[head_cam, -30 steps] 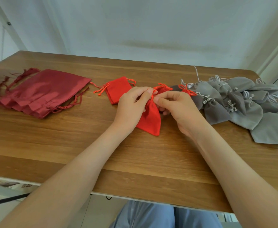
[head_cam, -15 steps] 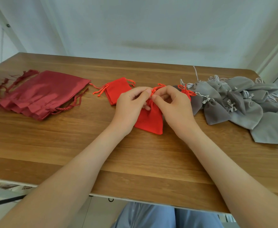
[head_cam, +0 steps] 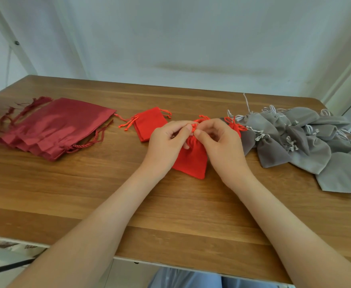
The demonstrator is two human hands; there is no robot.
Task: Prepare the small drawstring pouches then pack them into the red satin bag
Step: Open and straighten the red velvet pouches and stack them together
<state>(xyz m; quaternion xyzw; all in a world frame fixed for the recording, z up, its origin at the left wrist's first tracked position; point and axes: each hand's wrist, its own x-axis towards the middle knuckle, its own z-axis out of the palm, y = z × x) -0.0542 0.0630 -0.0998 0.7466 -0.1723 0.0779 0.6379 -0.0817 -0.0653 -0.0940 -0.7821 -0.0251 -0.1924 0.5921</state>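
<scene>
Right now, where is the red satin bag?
The red satin bag lies on the table at left in the head view, left of a small red pouch.

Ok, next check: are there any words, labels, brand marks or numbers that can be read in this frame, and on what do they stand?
None can be read. No print, tag or number shows on the red satin bag, on the red pouch pinched at its cord by the left hand and the right hand, on the flat red pouch, the grey pouches, the table or the wall.
</scene>
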